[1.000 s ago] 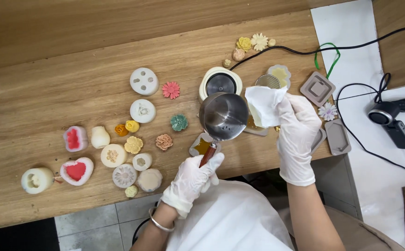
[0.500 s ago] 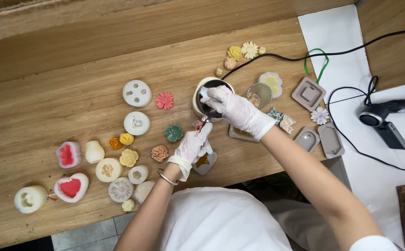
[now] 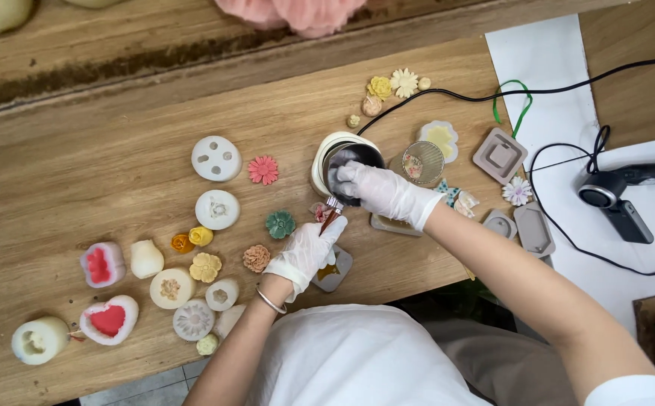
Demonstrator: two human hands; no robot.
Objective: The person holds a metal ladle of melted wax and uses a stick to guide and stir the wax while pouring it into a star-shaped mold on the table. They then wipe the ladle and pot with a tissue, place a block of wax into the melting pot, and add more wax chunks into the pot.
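Wooden bench, seen from above. Both hands wear white gloves.

Left hand (image 3: 309, 252): closed around the reddish-brown handle (image 3: 330, 219) of a small metal pot (image 3: 351, 171). Fingers are wrapped, with no visible gap.

Right hand (image 3: 379, 192): fingers bent down into the mouth of the pot. It may be pressing a bit of white tissue against the inner wall, but the glove and any tissue blend together, so I cannot tell for sure what it grips.

Pot: sits on a round cream-coloured base (image 3: 321, 156), far of the left hand and directly under the right hand's fingertips. The handle points near, toward the body.

Doing this well, as I judge it: keep the handle hand steady so the pot does not rock on its base, sweep the fingers round the wall in 1 continuous circle, and keep the wrist clear of the small glass dish (image 3: 423, 162) just right of the pot.

Around it:
- A pink flower piece (image 3: 263, 170) and a teal one (image 3: 280, 224) lie left of the pot.
- 2 round white moulds (image 3: 216, 158) lie further left.
- Grey square moulds (image 3: 500, 155) lie to the right.
- A black corded tool (image 3: 619, 197) rests on white paper at the far right.
- A heart-shaped mould with red fill (image 3: 108, 319) lies near left, well apart.
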